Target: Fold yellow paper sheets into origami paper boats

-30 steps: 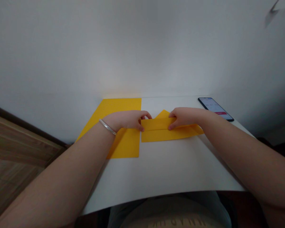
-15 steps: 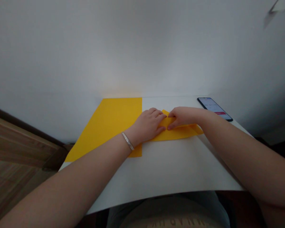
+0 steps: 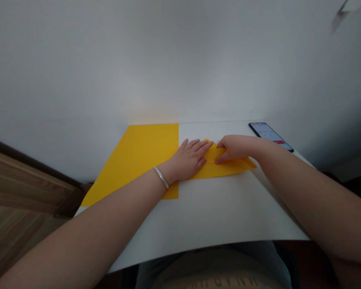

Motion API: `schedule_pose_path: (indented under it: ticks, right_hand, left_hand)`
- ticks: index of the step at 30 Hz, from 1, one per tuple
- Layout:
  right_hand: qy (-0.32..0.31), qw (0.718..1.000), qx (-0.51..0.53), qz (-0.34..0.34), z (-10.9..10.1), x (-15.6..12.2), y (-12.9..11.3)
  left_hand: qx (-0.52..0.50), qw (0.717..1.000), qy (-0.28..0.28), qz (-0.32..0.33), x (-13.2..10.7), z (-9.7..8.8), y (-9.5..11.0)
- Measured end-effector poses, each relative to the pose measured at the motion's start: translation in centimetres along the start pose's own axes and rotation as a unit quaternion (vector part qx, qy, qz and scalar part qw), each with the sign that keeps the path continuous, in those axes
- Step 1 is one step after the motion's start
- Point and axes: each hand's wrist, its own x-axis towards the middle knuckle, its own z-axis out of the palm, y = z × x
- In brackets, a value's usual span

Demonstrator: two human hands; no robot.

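A folded piece of yellow paper (image 3: 228, 170) lies on the white table, with a crease and a small peak at its back edge. My left hand (image 3: 189, 160), a silver bangle at its wrist, rests flat across the left part of the fold with fingers spread. On the right part, my right hand (image 3: 233, 146) has its thumb and curled forefinger against the folded paper, holding it; its other fingers are hidden. Partly beneath my left hand and forearm is a large flat yellow sheet (image 3: 144, 152), which reaches the table's back edge.
A phone (image 3: 267, 132) with a lit screen lies at the table's back right. The white table (image 3: 216, 212) meets a pale wall (image 3: 180, 60) behind. Wooden panelling (image 3: 21, 200) stands to the left. My body is close to the front edge.
The fingers of my left hand have spread and straightened on the folded paper. My right hand has shifted slightly right, opening a gap between the hands, and the raised flap lies flatter.
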Motion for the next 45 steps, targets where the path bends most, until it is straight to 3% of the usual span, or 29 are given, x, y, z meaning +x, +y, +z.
schedule_pose_path:
  ticks: [10, 17, 26, 33, 37, 45]
  right_hand:
    - [-0.032, 0.999, 0.018, 0.040, 0.3, -0.5, 2.0]
    - [-0.014, 0.998, 0.027, 0.056, 0.9, -0.5, 3.8]
    - [-0.015, 0.995, 0.015, 0.095, 0.9, -0.9, 4.4]
    - [-0.039, 0.988, 0.084, 0.120, 1.2, -1.2, 5.5]
    - [-0.046, 0.982, 0.132, 0.126, 1.5, -1.3, 6.1]
    - [-0.048, 0.988, 0.099, 0.107, 1.6, -1.1, 6.0]
  left_hand:
    - [0.018, 1.000, -0.022, 0.000, 0.4, 0.6, -0.7]
    - [0.024, 0.999, -0.038, 0.006, 0.5, 0.7, -1.2]
    - [0.013, 0.997, -0.080, -0.004, 0.5, 0.5, -1.6]
    - [0.024, 0.996, -0.089, -0.008, 0.4, 0.6, -1.5]
    - [0.020, 0.996, -0.090, -0.011, 0.4, 0.6, -1.6]
    - [0.023, 0.996, -0.089, -0.007, 0.4, 0.8, -1.8]
